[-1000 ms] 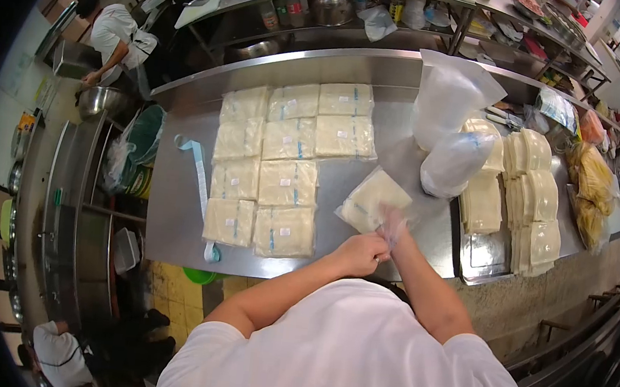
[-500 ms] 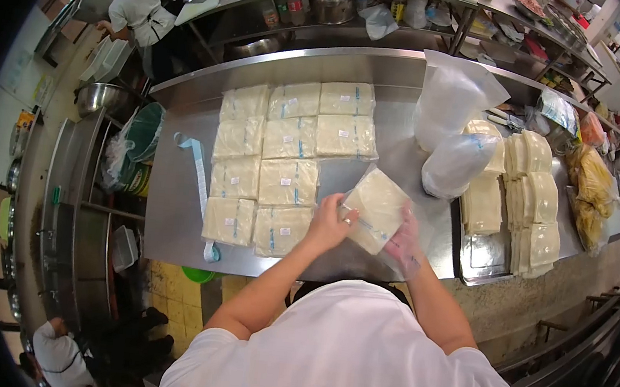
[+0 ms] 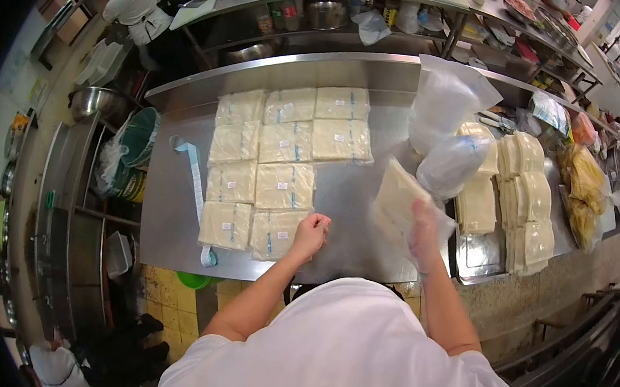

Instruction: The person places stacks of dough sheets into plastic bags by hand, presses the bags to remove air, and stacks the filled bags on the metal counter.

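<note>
My right hand grips a clear plastic bag of pale square sheets, tilted up and blurred by motion above the steel table. The loose end of the bag spreads around my wrist. My left hand is closed in a pinch beside the lower right of the packed bags; what is in its fingers, if anything, I cannot make out. Several flat packed bags of pale sheets with small white labels and blue print lie in rows on the left. Right of them stand two bulging rolls of clear plastic bags.
Stacks of unwrapped pale sheets sit on a metal tray at the right, beside yellowish plastic bags. A light blue strip lies along the table's left side. Co-workers stand at the far left.
My left hand has let go of the bag and drawn down left, closing. My right hand has swung the bag to the right and tilted it more upright.
</note>
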